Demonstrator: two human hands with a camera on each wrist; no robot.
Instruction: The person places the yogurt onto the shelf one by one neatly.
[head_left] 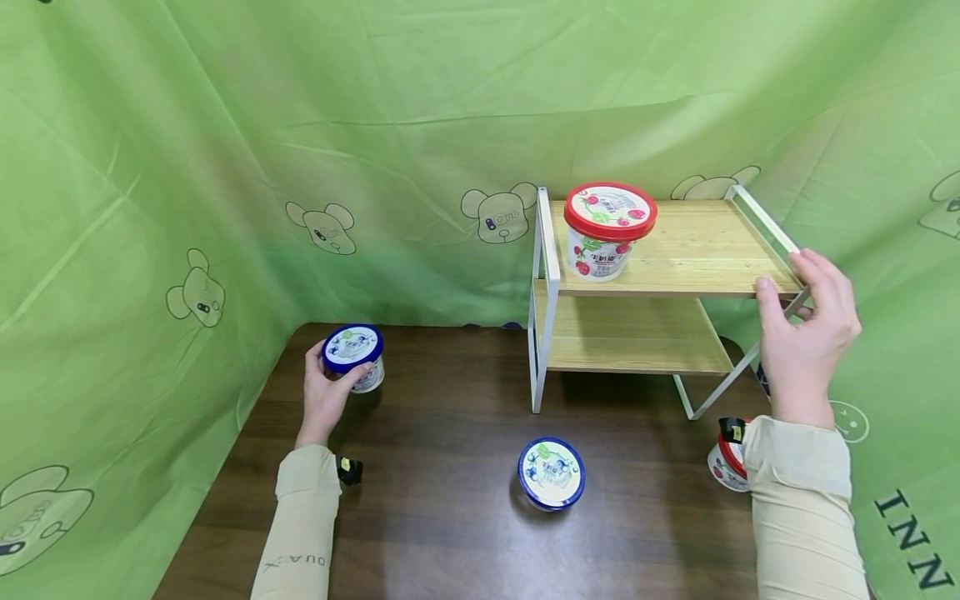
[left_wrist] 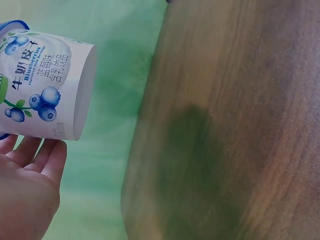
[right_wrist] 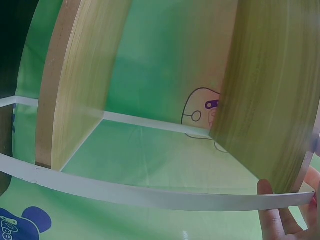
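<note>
My left hand grips a milk drink cup with a blue lid between thumb and fingers at the table's left. Blueberries are printed on the cup's white wall, and it hangs above the table, its shadow below. With thumb on the front edge and fingers round the side, my right hand holds the upper right corner of a two-tier shelf. A red-lidded cup with strawberry-like prints stands at the left of the top board. In the right wrist view, fingers touch the shelf's white frame.
Another blue-lidded cup stands on the dark wooden table in front of the shelf. Beside my right wrist a second red-lidded cup is partly hidden by the sleeve. Green cloth surrounds the table.
</note>
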